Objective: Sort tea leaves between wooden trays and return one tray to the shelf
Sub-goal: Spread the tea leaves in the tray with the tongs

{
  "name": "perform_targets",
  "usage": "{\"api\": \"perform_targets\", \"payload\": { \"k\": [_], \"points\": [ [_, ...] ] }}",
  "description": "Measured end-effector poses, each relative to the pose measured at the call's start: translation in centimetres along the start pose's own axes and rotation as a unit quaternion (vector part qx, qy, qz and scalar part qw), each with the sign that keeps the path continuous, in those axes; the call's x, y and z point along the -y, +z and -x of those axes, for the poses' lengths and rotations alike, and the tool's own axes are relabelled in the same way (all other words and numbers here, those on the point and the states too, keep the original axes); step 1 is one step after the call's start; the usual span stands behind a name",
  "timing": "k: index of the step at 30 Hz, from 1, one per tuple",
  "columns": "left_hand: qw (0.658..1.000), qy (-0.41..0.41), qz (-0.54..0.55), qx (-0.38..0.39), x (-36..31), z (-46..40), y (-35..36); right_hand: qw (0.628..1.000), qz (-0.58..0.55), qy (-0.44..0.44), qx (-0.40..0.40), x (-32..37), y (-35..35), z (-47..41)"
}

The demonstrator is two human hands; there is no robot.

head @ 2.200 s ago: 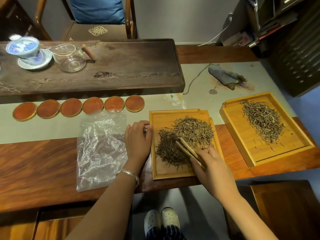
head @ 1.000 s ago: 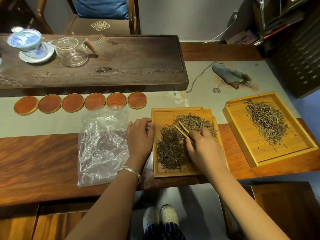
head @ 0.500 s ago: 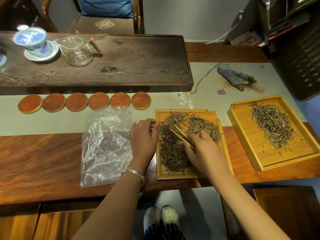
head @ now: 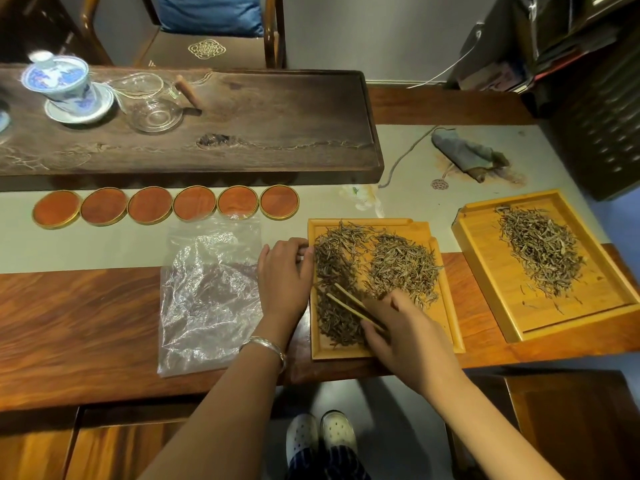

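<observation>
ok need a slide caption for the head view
Right hand works tweezers through tea leaves while left hand steadies the tray.

honey-yellow trays (head: 485, 271), 1 bearing dark brown and paler olive tea leaves (head: 401, 268); 6 orange-red coasters (head: 149, 206) rimmed in gold; white cup (head: 57, 79) with blue painted pattern; blue cushion (head: 211, 12).

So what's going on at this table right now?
A person is sorting tea leaves on the near wooden tray. The right hand holds bamboo tweezers in the darker pile, while the left hand steadies the tray's left edge. A second tray of leaves sits to the right.
</observation>
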State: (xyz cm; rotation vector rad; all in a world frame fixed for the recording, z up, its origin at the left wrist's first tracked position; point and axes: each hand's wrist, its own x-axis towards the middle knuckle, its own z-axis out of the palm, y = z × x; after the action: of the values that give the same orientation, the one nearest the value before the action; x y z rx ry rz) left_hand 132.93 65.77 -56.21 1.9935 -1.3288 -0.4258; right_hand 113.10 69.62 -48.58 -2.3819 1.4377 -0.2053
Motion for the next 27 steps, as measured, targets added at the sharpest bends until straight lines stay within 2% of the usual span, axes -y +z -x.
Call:
{"api": "perform_targets", "payload": {
  "k": [2,7,11,16,22,27],
  "points": [
    [1.000,0.001,-0.002,0.002,0.0,0.0,0.0,1.000,-0.020,0.009,-0.012,-0.8,-0.3,0.8],
    [1.000,0.003,-0.003,0.002,-0.1,0.0,0.0,0.986,-0.040,0.105,-0.120,-4.6,-1.6,2.2],
    [1.000,0.005,-0.004,0.007,-0.1,0.1,-0.2,0.986,0.016,0.128,-0.108,-5.7,-1.5,2.7],
    [1.000,0.002,-0.002,0.012,-0.2,0.1,-0.2,0.989,0.012,0.123,-0.078,-5.6,-1.2,5.3],
    [1.000,-0.002,-0.003,0.005,-0.3,0.1,-0.2,0.978,0.012,0.131,-0.160,-6.2,-2.4,2.0],
    [1.000,0.000,-0.004,0.000,-0.3,0.1,-0.1,0.980,0.028,0.156,-0.120,-6.4,-1.4,1.8]
  ]
}}
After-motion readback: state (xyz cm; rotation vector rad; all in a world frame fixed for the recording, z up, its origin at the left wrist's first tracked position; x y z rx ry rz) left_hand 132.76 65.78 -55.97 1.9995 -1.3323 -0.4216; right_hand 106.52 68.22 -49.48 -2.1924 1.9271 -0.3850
